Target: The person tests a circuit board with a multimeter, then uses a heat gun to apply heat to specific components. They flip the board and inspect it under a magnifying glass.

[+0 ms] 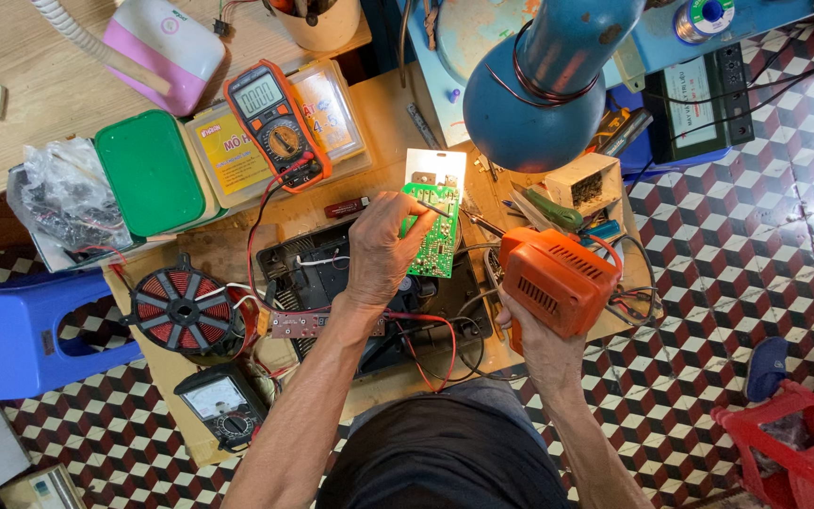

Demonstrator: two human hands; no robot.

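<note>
The left hand point(381, 247) pinches a green circuit board point(437, 231) and thin solder wire near the bench's middle; the right hand point(539, 341) grips an orange soldering gun point(555, 278) — its tip could slip onto fingers — burning them.

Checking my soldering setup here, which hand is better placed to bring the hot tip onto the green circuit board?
Probably the right hand: it grips the orange soldering gun, whose tip points toward the green circuit board. The left hand is busy steadying that board and pinching a thin wire against it.
</note>
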